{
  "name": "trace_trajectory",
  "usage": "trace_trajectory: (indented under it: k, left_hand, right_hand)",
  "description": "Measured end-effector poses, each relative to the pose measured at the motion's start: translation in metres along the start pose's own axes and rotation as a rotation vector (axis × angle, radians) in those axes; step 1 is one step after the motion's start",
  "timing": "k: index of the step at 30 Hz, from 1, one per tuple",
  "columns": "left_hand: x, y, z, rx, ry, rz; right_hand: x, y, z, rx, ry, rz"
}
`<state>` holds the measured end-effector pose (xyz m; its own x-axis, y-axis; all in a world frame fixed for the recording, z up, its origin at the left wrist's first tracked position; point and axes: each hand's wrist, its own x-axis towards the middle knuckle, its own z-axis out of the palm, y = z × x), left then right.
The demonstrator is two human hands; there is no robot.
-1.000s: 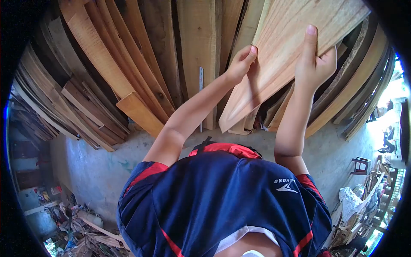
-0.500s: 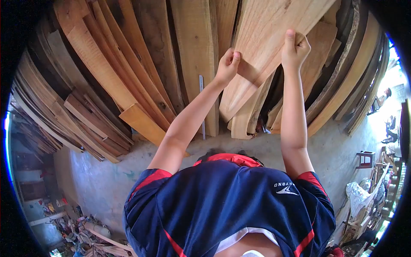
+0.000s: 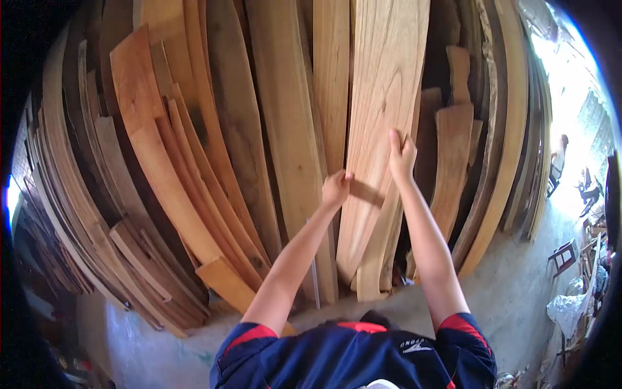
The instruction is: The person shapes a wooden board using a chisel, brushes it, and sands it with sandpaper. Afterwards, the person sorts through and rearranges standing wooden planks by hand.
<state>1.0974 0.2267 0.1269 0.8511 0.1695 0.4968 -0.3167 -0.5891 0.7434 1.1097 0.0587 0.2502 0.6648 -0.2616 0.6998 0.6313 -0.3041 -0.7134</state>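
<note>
A long pale wooden plank [image 3: 387, 84] with visible grain stands nearly upright in front of me, its lower end near the floor. My left hand [image 3: 336, 188] is closed around its left edge, low down. On the right edge, a little higher, my right hand [image 3: 403, 154] grips the same plank with the thumb lying up along its face. Fingers of both hands are partly hidden behind the board. Left of the plank, a thin metal ruler [image 3: 315, 279] stands upright against a wide board [image 3: 278, 117].
Many boards lean in a row, including orange-brown boards [image 3: 175, 168] at left and a bark-edged board [image 3: 495, 129] at right. A small dark stool [image 3: 562, 257] stands on the concrete floor [image 3: 512, 285]. A person [image 3: 558, 159] is far off at right.
The plank has swung from a rightward slant to nearly upright, with both hands still on it. My view has tilted up, so hands and boards appear lower.
</note>
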Motion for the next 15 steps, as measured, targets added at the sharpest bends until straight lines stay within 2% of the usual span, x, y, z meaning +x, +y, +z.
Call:
trace_trajectory:
  k: [2,4,6,8,10,15]
  left_hand:
    - [-0.001,0.007,-0.009,0.08,-0.082,-0.1]
    - [0.002,-0.004,-0.006,0.17,-0.099,-0.081]
    - [0.005,-0.005,-0.004,0.102,-0.071,-0.098]
    - [0.01,-0.009,-0.005,0.064,-0.071,-0.086]
    - [0.018,-0.013,-0.005,0.036,-0.139,-0.177]
    - [0.042,-0.022,0.008,0.049,-0.041,-0.192]
  right_hand:
    - [-0.002,-0.002,0.006,0.076,-0.028,0.067]
    - [-0.001,0.012,0.019,0.119,0.0,0.125]
    - [0.003,0.004,0.02,0.148,-0.06,0.172]
    - [0.007,0.013,0.032,0.058,-0.006,0.159]
    - [0.011,0.016,0.04,0.226,-0.042,0.145]
    - [0.04,0.051,0.066,0.339,-0.116,0.182]
